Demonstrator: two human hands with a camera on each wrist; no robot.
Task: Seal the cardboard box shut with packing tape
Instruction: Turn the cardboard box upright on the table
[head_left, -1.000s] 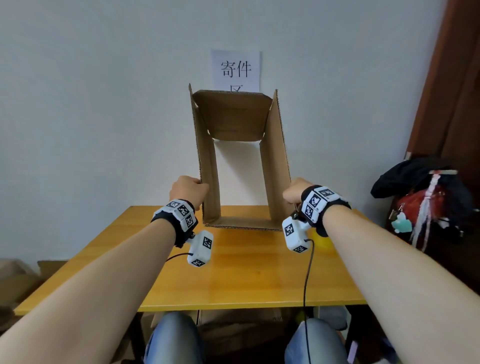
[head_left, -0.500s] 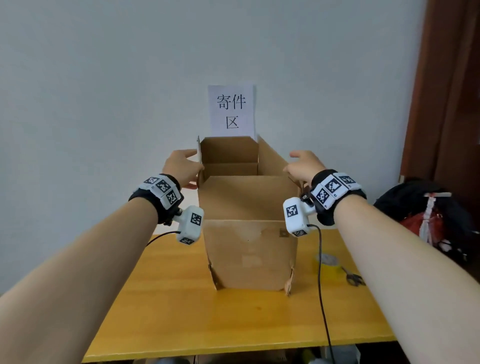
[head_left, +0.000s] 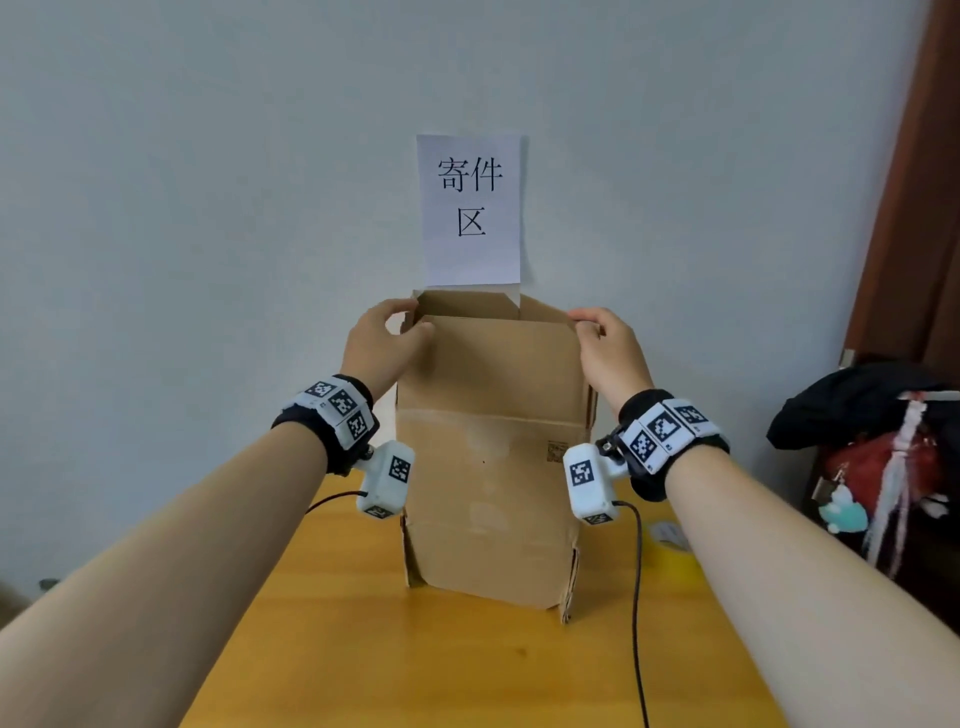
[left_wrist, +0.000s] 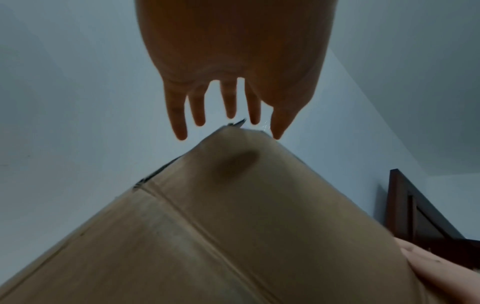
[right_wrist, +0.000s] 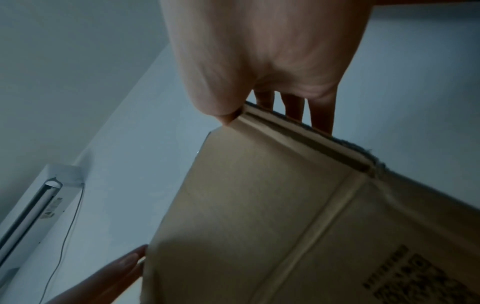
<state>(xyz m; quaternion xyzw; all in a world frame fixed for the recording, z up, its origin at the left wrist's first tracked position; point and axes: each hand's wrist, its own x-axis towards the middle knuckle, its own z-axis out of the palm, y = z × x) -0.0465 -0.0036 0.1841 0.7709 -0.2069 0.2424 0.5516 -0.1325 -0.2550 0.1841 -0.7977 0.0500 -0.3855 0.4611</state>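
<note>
There is one cardboard box (head_left: 493, 467) standing on one yellow-brown table (head_left: 467, 670). Two hands touch the top of the box: one left hand (head_left: 376, 345) and one right hand (head_left: 608, 348). Each arm wears one black band with white squares, so there are two bands. One white paper sign (head_left: 470, 208) hangs on the far wall. It has three big black marks on it. On the right sits one pile of bags (head_left: 883, 441).
</note>
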